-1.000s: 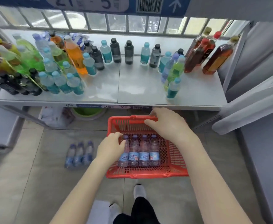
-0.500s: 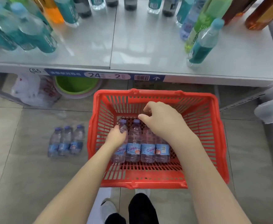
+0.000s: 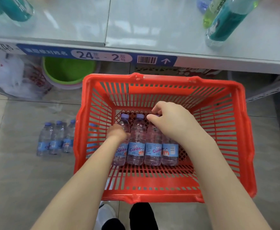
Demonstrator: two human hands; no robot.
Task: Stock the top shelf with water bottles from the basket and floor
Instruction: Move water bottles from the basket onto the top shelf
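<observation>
A red plastic basket [image 3: 218, 130] stands on the tiled floor below the white shelf [image 3: 152, 27]. Several small water bottles [image 3: 136, 141] with purple caps and blue labels lie side by side on its bottom. My left hand [image 3: 117, 134] reaches in and curls round the shoulder of the leftmost bottle [image 3: 121, 151]. My right hand [image 3: 169, 122] covers the necks of the two right-hand bottles, fingers curled round their tops. More of the same water bottles [image 3: 56, 138] lie on the floor left of the basket.
A teal bottle [image 3: 223, 22] and a green bottle [image 3: 210, 15] stand on the shelf at the right, another teal one [image 3: 8, 9] at the left. Under the shelf sit a green basin [image 3: 67, 70] and a plastic bag [image 3: 11, 77]. My shoe [image 3: 106, 216] is behind the basket.
I have bent lower, so the basket looks bigger. My right hand left the basket's far rim and dropped onto the bottles; my left hand sank deeper onto the leftmost bottle.
</observation>
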